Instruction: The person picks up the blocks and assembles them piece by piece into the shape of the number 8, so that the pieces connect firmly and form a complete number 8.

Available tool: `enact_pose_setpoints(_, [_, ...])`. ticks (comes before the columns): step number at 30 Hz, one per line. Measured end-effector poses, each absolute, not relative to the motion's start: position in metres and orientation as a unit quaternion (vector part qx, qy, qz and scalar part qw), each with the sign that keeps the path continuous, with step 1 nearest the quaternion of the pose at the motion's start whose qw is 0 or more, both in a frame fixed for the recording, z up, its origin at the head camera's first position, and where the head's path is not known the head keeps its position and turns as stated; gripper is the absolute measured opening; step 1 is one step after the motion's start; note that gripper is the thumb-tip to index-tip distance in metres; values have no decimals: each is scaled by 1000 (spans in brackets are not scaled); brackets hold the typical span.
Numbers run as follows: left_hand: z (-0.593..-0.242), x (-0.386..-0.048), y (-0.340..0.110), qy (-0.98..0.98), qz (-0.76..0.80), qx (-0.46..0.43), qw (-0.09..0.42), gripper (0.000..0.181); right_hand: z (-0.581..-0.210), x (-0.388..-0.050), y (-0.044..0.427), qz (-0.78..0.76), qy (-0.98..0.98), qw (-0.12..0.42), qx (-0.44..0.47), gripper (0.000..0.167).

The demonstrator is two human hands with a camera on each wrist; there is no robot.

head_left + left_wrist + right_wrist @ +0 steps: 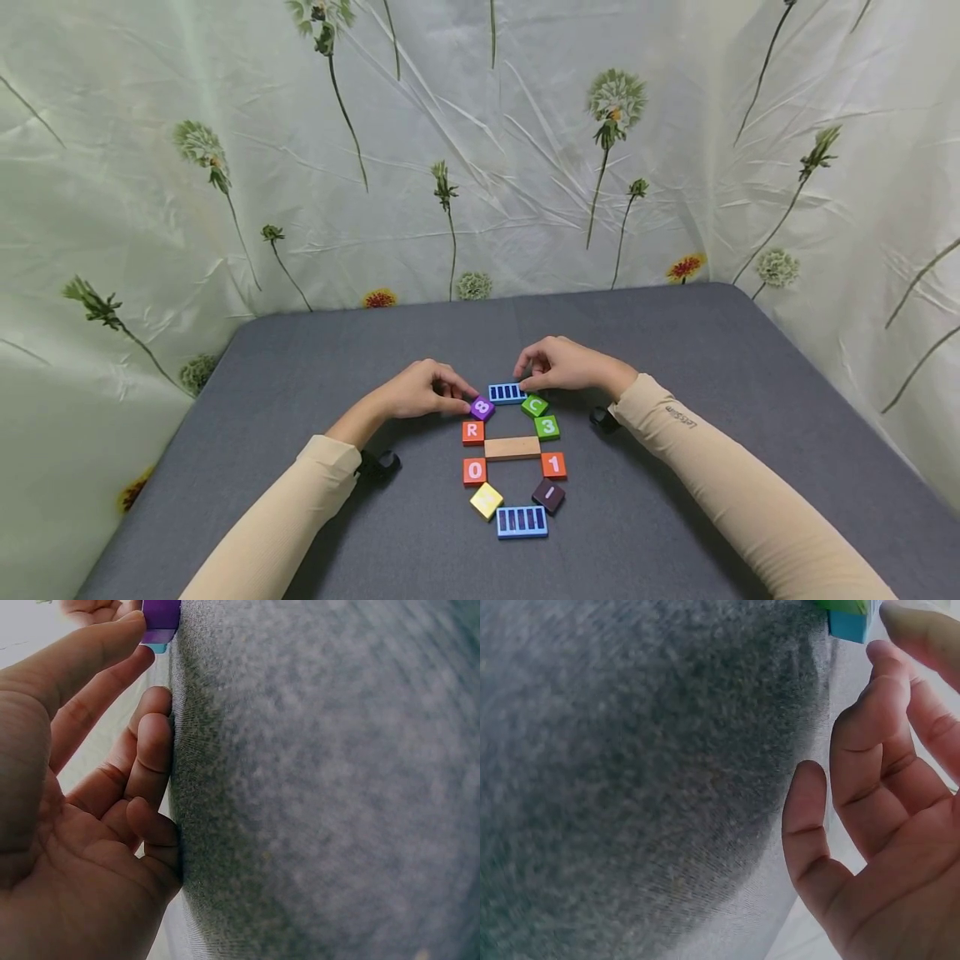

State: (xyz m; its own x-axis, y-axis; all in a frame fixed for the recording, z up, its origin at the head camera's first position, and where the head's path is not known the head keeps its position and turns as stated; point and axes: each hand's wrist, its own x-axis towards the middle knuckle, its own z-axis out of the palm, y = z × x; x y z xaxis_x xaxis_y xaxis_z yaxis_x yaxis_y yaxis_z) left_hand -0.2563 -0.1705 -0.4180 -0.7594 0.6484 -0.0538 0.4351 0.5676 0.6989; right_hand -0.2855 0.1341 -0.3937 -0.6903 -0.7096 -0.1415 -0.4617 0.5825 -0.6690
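Observation:
Small wooden blocks form a ring with a crossbar on the dark grey table. My left hand (420, 390) pinches the purple block (482, 407), marked 8, at the upper left; its thumb and forefinger are at the edges. In the left wrist view the purple block (161, 616) touches the thumb tip, other fingers rest against the cloth. My right hand (570, 365) has its thumb and curled forefinger at the right end of the upper blue striped block (504, 393). Beside that end lies the green C block (535, 406). The right wrist view shows the blue block (847, 627) by the thumb.
Below are the orange R block (473, 432), green 3 block (547, 427), plain wooden bar (512, 448), orange 0 block (475, 472), orange 1 block (554, 466), yellow block (487, 501), dark block (548, 495) and lower blue striped block (522, 522). A floral curtain (510, 250) hangs behind.

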Motion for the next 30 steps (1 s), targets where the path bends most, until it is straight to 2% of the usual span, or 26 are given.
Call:
enact_pose_setpoints(18, [-418,-256,-170,869,350,314,152,20,-398,-285,128,-302,868,210,-333,10])
enact_pose_setpoints(30, [-416,-255,-169,870,351,312,150,20,-397,-285,133,-315,862,198,-345,14])
